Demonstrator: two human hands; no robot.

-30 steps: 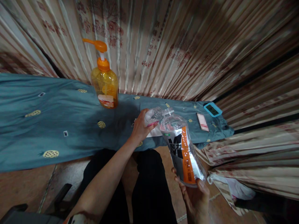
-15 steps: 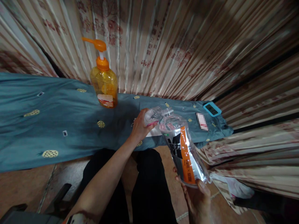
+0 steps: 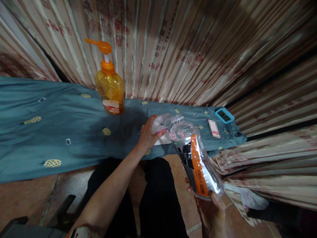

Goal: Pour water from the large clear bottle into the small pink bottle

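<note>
My left hand (image 3: 148,134) is closed around a small clear bottle (image 3: 160,123) with a pink mark on its side, held over the cloth-covered surface. Its uncapped neck points right, toward the mouth of a larger clear plastic bottle (image 3: 195,155) with a silver, black and orange label. I hold that larger bottle near its base with my right hand (image 3: 210,208), tilted so its neck leans up and left. The two mouths are close together; whether they touch I cannot tell. A white sheet (image 3: 163,138) lies beneath the small bottle, partly hidden.
An orange pump bottle (image 3: 110,91) stands at the back left of the teal pineapple-print cloth (image 3: 81,135). A blue-framed digital timer (image 3: 224,115) and a blurred packet (image 3: 213,129) lie to the right. Pleated curtains (image 3: 148,49) hang behind and to the right.
The larger bottle's base and my right hand have shifted very slightly to the right. My left hand and the small bottle are almost unmoved.
</note>
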